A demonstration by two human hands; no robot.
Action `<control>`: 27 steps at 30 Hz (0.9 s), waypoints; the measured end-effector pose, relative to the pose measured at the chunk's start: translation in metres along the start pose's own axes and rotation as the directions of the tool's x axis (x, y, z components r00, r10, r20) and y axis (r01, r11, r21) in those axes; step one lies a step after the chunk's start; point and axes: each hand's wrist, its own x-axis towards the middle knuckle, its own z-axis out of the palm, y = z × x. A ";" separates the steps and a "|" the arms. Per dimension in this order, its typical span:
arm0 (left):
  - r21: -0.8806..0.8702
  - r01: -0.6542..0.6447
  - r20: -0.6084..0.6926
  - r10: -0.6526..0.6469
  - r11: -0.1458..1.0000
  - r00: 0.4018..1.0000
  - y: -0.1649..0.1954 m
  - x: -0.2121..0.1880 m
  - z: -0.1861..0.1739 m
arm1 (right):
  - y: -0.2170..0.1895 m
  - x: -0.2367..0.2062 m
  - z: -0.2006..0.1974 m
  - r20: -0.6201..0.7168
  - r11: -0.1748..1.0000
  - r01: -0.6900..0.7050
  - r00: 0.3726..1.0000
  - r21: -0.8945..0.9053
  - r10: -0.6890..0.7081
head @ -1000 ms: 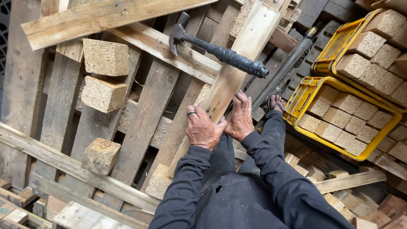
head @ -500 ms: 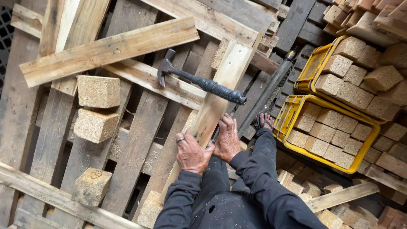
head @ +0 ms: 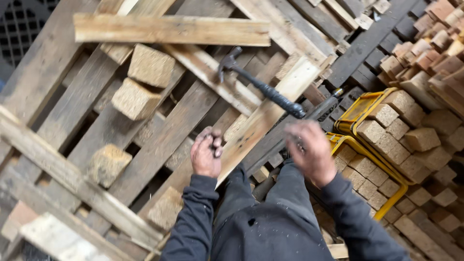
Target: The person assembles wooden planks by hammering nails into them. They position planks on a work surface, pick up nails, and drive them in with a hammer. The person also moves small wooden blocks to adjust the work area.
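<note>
Left hand (head: pixel 206 153) curled shut over small dark item, too small to tell, beside pale plank (head: pixel 270 112). Right hand (head: pixel 309 151) blurred, fingers loosely open, holding nothing, just below hammer (head: pixel 263 88) lying across plank. Pallet (head: pixel 145 140) beneath, chipboard blocks (head: pixel 142 82) on it. Yellow crates (head: pixel 382 159) at right hold more blocks. Loose board (head: pixel 169 30) up top.

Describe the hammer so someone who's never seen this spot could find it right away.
Start at the wooden pallet filling the left. Follow the pale plank running up from the left hand. The hammer lies across it: the only dark metal tool, black grip, claw head.
</note>
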 end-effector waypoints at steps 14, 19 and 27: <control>-0.316 0.169 0.033 -0.168 0.933 0.985 -0.040 -0.064 0.009 | 0.064 0.122 0.068 0.486 0.882 -0.136 0.792 -0.451 0.370; 0.344 -0.144 -0.056 0.173 0.928 0.983 -0.047 -0.027 0.026 | 0.011 0.048 0.033 0.488 0.763 -0.637 0.702 0.107 0.518; 0.723 -0.636 0.417 0.563 0.270 0.713 -0.056 0.027 0.031 | -0.005 -0.122 0.043 0.437 0.372 -0.866 0.492 0.334 0.753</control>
